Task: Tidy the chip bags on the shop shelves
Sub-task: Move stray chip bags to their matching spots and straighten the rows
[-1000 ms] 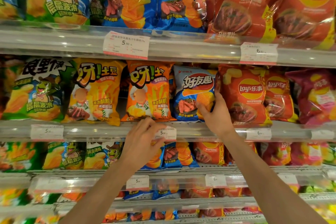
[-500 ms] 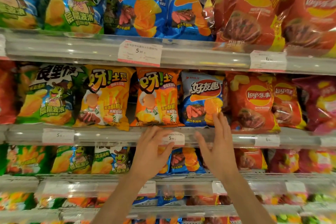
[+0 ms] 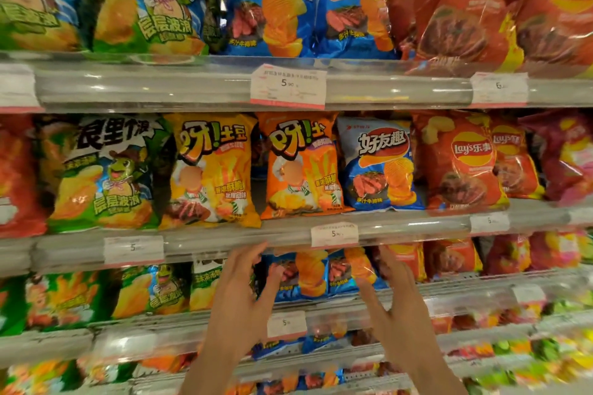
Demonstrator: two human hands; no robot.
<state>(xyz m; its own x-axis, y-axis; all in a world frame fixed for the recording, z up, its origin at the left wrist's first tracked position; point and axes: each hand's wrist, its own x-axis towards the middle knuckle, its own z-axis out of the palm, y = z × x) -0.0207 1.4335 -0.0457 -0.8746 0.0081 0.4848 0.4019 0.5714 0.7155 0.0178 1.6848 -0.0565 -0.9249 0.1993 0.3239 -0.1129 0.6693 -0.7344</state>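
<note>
The shelves [image 3: 205,244] are packed with chip bags; the blue chip bags [image 3: 309,276] sit on the lower shelf between my hands. My left hand [image 3: 239,295] and right hand [image 3: 398,305] hover apart, fingers spread, holding nothing (both blurred).

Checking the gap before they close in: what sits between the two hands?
In the head view, two blue chip bags on the lower shelf show between the left hand and right hand.

One head-worn wide-angle view faces the chip shelves [image 3: 205,86] straight on from close range, tilted slightly upward across stacked tiers. The left hand [image 3: 239,295] and right hand [image 3: 393,308] enter from the bottom edge, centred.
</note>
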